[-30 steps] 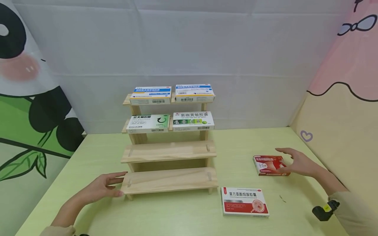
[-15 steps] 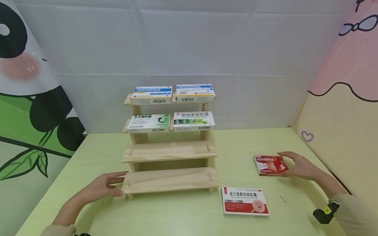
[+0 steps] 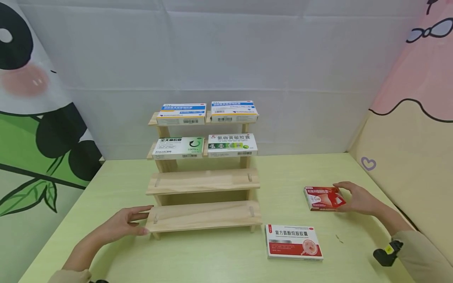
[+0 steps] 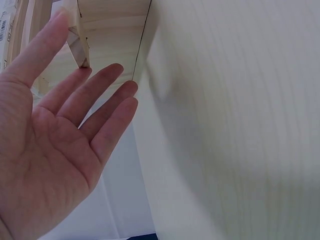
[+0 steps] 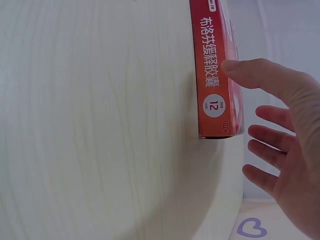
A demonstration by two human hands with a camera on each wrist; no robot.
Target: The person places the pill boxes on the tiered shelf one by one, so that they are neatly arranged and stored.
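Note:
A red medicine box (image 3: 323, 199) lies flat on the table's right side. At its right end is my right hand (image 3: 361, 199), thumb by the near edge and index fingertip by the far corner. In the right wrist view, the thumb (image 5: 245, 72) meets the box's edge while the other fingers spread loosely beyond it. My left hand (image 3: 118, 225) is at the left end of the lowest step of a wooden display rack (image 3: 205, 216). Its thumb (image 4: 52, 37) overlaps the plank's end, and the remaining fingers extend almost straight.
Two blue-and-white medicine boxes (image 3: 182, 114) occupy the rack's top step. Below them sit a green-and-white box (image 3: 178, 147) and a white box with a green band (image 3: 232, 145). A white-and-red box (image 3: 293, 241) lies right of the rack's front. Printed cloth walls surround the table.
My right hand has shifted slightly right, its thumb going from over the red box's top to its near edge. My left hand and the boxes stay put.

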